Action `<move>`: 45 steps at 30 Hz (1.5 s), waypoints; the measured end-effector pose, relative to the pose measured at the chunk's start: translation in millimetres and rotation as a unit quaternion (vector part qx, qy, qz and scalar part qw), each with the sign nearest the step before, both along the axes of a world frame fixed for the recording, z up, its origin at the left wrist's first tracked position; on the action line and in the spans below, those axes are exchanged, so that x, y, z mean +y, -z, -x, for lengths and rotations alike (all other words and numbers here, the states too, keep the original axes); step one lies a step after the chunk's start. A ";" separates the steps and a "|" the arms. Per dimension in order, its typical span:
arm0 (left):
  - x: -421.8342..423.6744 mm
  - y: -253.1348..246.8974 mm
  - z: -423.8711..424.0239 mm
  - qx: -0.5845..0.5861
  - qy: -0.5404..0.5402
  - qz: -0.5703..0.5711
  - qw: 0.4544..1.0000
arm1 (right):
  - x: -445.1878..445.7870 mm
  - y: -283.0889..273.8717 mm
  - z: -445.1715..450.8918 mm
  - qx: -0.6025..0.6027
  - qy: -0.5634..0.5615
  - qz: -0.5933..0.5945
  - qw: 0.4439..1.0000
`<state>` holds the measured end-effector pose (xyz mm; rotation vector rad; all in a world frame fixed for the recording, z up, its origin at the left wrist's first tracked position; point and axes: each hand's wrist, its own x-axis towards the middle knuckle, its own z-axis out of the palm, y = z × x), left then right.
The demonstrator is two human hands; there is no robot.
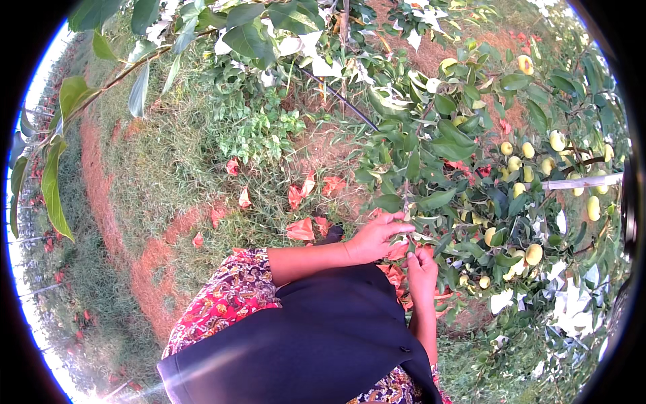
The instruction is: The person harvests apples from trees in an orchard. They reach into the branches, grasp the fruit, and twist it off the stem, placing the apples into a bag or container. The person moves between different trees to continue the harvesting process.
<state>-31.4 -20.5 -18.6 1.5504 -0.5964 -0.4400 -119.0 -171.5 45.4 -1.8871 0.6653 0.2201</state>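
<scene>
In front of my body, both hands meet at the leafy end of a fruit-tree branch point(407, 194). My left hand point(372, 239) reaches in from the left, its fingers closed around the twig near the tip. Just below it, my right hand point(422, 272) pinches a green leaf point(411, 246) between thumb and forefinger. Leaves and fingers partly hide the exact grip. Pale yellow fruits point(534, 254) that look like apples hang on branches to the right of my hands.
Crumpled red paper pieces point(301, 230) lie on the grass and reddish soil. White paper-like pieces point(573, 308) hang among the leaves. A pale pole point(580, 182) crosses the right side, and a dark thin rod point(343, 98) slants above. Another leafy branch point(101, 93) overhangs the upper left.
</scene>
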 end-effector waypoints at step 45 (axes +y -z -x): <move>-65.7 -0.8 -39.8 0.223 0.105 0.036 0.968 | -101.5 -26.6 139.9 -0.055 0.337 -0.034 0.939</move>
